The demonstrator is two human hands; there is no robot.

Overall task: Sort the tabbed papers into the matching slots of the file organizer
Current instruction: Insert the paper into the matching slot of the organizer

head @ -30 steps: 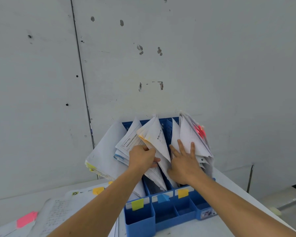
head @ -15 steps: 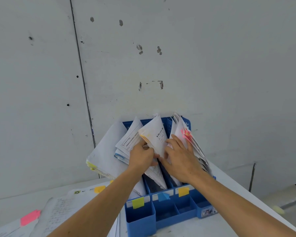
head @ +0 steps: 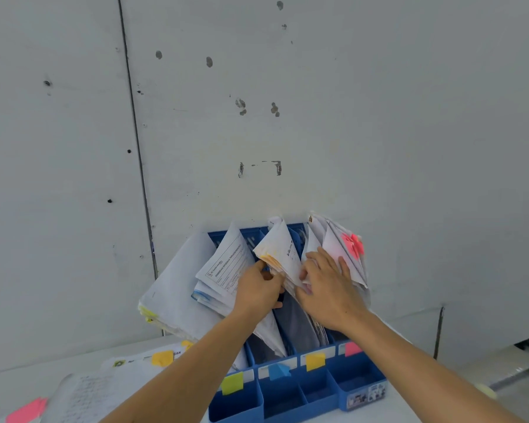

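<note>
A blue file organizer (head: 361, 380) stands against the wall, its slots marked by green (head: 232, 383), blue (head: 278, 371), orange (head: 315, 361) and pink (head: 352, 348) tabs. Papers fan out of the slots. My left hand (head: 258, 290) grips the lower edge of the orange-tabbed bundle (head: 283, 250) in the middle. My right hand (head: 327, 285) lies with spread fingers against the papers to the right, pushing the pink-tabbed bundle (head: 350, 245) aside. The slot bottoms are hidden by my arms.
Loose papers lie on the white table at the lower left, one with an orange tab (head: 162, 358), another with pink tabs (head: 26, 411). A large sheaf (head: 177, 288) leans out of the organizer's left side. The wall stands directly behind. The table's right edge drops off.
My right hand has slid slightly right and spread the pink-tabbed papers away from the orange-tabbed bundle. My left hand keeps its grip in the same place.
</note>
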